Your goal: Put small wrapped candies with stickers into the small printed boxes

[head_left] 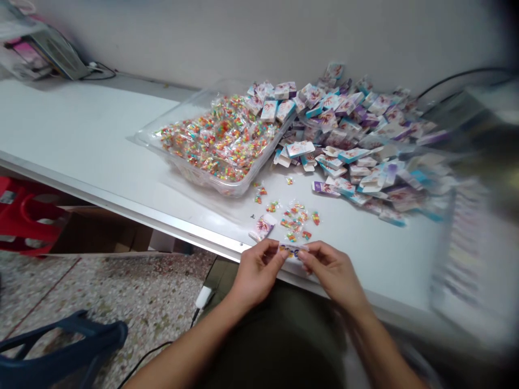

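Between my two hands, at the table's front edge, is a small white printed piece [292,250] with yellow and blue marks; I cannot tell whether it is a slip or a sticker. My left hand [259,268] pinches its left end between thumb and fingers. The right end is pinched the same way by my right hand [333,272]. Just beyond lie several small clear packets of coloured candy-like pieces [295,217]. A small printed box [263,227] rests by the edge, a little left of those packets.
A clear plastic tray [190,172] full of similar packets stands on the white table [81,129]. Right of it, small printed boxes [352,156] are heaped against the wall, some with flaps open. A blurred row of boxes [464,254] is at far right. Below left are a red stool [24,216] and cardboard box [101,232].
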Demonstrator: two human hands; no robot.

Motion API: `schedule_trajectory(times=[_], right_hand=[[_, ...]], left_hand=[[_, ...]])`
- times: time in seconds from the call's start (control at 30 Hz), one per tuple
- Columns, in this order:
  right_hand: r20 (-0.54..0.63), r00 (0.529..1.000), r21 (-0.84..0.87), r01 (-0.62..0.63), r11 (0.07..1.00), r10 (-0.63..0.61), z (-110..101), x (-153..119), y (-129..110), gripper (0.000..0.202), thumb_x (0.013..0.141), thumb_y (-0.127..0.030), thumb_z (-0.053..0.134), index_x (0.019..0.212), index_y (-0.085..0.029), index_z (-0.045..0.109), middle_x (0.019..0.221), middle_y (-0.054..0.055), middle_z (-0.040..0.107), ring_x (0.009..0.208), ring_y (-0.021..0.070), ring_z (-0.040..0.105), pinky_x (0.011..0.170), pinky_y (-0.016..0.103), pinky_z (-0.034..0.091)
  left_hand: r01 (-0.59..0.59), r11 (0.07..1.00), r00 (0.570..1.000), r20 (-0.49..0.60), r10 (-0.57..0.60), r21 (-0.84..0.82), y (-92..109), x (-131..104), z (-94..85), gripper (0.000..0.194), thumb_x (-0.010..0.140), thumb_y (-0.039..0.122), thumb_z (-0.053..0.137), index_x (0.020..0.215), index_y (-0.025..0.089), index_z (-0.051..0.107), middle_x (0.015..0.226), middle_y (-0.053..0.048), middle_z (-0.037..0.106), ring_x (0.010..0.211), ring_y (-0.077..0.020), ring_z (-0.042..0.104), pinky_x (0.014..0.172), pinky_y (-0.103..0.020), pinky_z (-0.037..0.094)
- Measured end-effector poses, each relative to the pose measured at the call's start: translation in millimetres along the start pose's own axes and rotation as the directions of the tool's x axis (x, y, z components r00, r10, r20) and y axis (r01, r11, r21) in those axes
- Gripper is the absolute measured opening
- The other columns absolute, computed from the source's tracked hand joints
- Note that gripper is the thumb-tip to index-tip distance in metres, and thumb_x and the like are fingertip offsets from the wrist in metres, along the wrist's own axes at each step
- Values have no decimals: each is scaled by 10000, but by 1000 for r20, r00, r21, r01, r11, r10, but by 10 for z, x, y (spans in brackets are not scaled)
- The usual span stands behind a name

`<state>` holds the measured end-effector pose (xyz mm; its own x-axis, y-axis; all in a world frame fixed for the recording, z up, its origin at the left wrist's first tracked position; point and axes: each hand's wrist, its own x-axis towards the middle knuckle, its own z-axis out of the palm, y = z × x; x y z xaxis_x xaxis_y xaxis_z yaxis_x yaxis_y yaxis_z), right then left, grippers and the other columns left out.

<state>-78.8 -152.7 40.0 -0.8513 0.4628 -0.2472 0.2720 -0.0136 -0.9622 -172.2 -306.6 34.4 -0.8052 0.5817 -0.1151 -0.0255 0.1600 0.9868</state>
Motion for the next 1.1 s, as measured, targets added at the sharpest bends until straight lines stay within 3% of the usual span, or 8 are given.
schedule_trajectory(times=[0.07, 0.13, 0.27, 0.5, 0.63, 0.8, 0.93, 1.1], right_hand=[[-27, 1000, -54, 13, 998, -14, -72, 41, 1, 276, 772, -441, 704, 794, -168, 669, 595, -16, 575, 574, 114, 507, 558, 242, 408], [-54, 998, -98, 34, 995, -40, -146, 81, -17, 277, 771, -442, 702, 787, -168, 663, 589, -15, 566, 572, 118, 502, 556, 247, 406], [-93, 991, -128, 86, 988, -98, -207, 144, -101, 261, 786, -437, 685, 809, -179, 657, 617, -11, 576, 590, 128, 518, 573, 258, 428], [-133, 972, -113, 177, 978, -192, -61, 338, -216, 267, 789, -448, 666, 800, -183, 632, 620, -12, 580, 580, 132, 530, 570, 264, 442], [-27, 972, -336, 212, 918, -235, -15, 411, -218, 239, 839, -422, 600, 840, -188, 648, 718, 10, 649, 654, 149, 577, 635, 275, 442], [237, 948, -717, 319, 620, -214, -77, 391, -385, 190, 886, -334, 526, 782, -205, 620, 738, 19, 657, 670, 166, 583, 612, 272, 385], [222, 954, -881, 285, 379, -200, -9, 416, -503, 143, 844, -309, 579, 941, -212, 621, 796, 33, 679, 678, 187, 597, 567, 269, 319], [226, 967, -852, 256, 457, -120, 127, 521, -477, 193, 819, -349, 602, 949, -207, 610, 779, 11, 662, 665, 166, 590, 580, 257, 340]], left_hand=[[-129, 932, 979, -106, 174, 340, -3, 106, -102, 342, 844, 437, 632, 1058, 170, 629, 997, -88, 670, 908, -224, 617, 819, -364, 500], [-154, 745, 947, -119, 299, 650, -15, 251, -203, 469, 800, 446, 682, 1157, 159, 582, 1165, -141, 621, 1077, -296, 554, 925, -449, 458], [-166, 459, 975, 76, 209, 873, -38, 472, -277, 368, 824, 286, 639, 1165, 173, 559, 1061, -127, 635, 989, -301, 565, 837, -444, 486], [-286, 624, 954, 152, 260, 727, -34, 324, -140, 349, 836, 179, 537, 1184, 192, 511, 1052, -98, 568, 906, -223, 592, 801, -365, 514], [-300, 695, 941, 81, 330, 654, -109, 236, -77, 423, 843, 172, 533, 1260, 180, 468, 1147, -118, 562, 1013, -232, 595, 875, -376, 509], [-381, 647, 905, 122, 407, 660, -193, 187, -7, 389, 881, 159, 479, 1270, 167, 487, 1135, -133, 574, 1021, -235, 597, 860, -369, 521], [-417, 623, 883, 133, 450, 662, -219, 155, 41, 380, 921, 185, 430, 1298, 178, 482, 1149, -145, 571, 1039, -236, 588, 865, -374, 524], [-419, 609, 879, 134, 457, 674, -245, 145, 21, 361, 926, 188, 395, 1261, 187, 531, 1180, -152, 541, 1034, -236, 585, 847, -368, 531]])
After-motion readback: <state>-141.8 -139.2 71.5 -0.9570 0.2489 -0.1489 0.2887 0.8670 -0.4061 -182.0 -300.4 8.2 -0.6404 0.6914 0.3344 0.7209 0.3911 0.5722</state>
